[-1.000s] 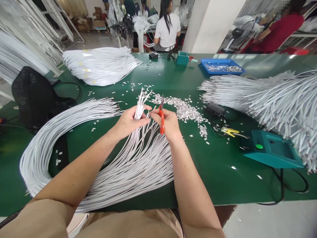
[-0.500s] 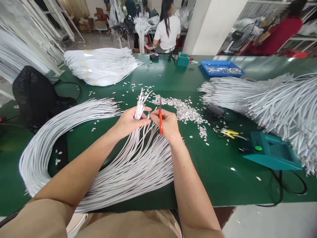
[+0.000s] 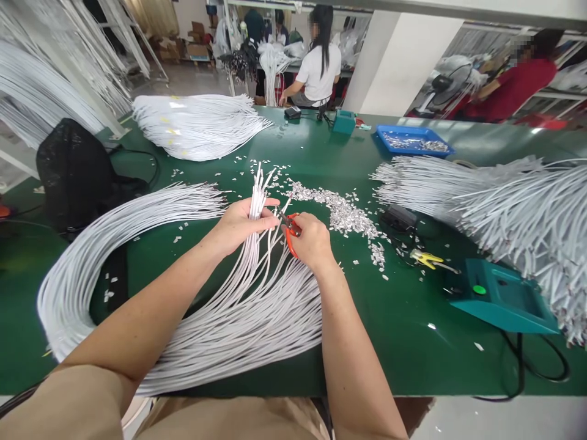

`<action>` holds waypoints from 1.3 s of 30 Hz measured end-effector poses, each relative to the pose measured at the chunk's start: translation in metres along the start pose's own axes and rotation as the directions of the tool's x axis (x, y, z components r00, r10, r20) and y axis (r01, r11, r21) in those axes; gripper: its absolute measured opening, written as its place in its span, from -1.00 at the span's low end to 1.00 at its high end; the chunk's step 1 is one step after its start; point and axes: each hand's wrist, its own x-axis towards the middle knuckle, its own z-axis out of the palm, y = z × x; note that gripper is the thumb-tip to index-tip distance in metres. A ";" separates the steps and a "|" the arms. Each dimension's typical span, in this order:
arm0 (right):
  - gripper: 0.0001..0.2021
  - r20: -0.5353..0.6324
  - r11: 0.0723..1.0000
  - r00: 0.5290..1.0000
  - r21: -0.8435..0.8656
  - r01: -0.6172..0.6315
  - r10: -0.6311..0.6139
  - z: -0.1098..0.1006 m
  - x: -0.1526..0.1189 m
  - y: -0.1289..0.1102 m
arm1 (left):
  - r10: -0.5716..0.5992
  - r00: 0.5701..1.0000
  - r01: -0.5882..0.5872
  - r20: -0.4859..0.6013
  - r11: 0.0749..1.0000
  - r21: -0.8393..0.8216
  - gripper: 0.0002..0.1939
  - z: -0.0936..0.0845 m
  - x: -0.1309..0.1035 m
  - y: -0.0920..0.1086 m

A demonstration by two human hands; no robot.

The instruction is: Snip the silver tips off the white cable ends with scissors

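Note:
My left hand (image 3: 243,223) is closed around a bunch of white cables (image 3: 258,198), their cut ends pointing up and away from me. In my right hand (image 3: 312,240) are red-handled cutters (image 3: 290,227), their jaws pointing left to a cable end by my left thumb and fingertips. Whether the jaws touch that cable I cannot tell. Below both hands, the rest of the long white cable bundle (image 3: 247,330) spreads over the table and loops round to the left, its other ends (image 3: 202,198) lying beyond my left forearm.
Small silvery pieces (image 3: 351,214) lie heaped beyond my right hand. A blue tray (image 3: 413,150) holds more. To the right are a teal device (image 3: 504,293), a yellow clip (image 3: 426,259) and more white cables (image 3: 518,201). A black bag (image 3: 73,171) stands left. Co-workers sit beyond the table.
The cutters have turned in my right hand from pointing away to pointing left, with their jaws now by my left fingertips. My left hand keeps its hold. The view has tilted slightly.

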 end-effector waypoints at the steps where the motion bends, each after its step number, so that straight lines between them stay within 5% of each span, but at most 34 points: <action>1: -0.72 -0.002 1.000 1.000 -0.013 0.000 0.000 0.001 0.000 0.001 | 0.000 1.000 0.000 0.000 1.000 0.013 -0.48 0.000 0.000 0.000; 9: -0.66 -0.058 0.988 0.998 -0.153 0.000 -0.009 -0.001 -0.002 0.007 | 0.021 1.000 -0.021 0.003 0.998 0.064 -0.44 0.000 -0.001 0.000; 17: -0.67 -0.005 0.996 0.996 0.009 -0.085 0.085 -0.011 0.000 -0.002 | -0.003 0.992 0.020 -0.128 0.991 0.129 -0.65 0.001 0.000 -0.003; 32: -0.70 0.087 0.982 0.991 -0.170 -0.084 0.100 -0.012 -0.003 -0.011 | 0.086 0.992 -0.066 -0.092 0.977 0.204 -0.79 0.006 -0.002 -0.005; 39: -0.65 0.081 0.991 0.991 -0.097 -0.094 0.102 -0.010 -0.002 -0.009 | 0.097 0.992 -0.077 -0.084 0.973 0.217 -0.83 0.008 -0.004 -0.003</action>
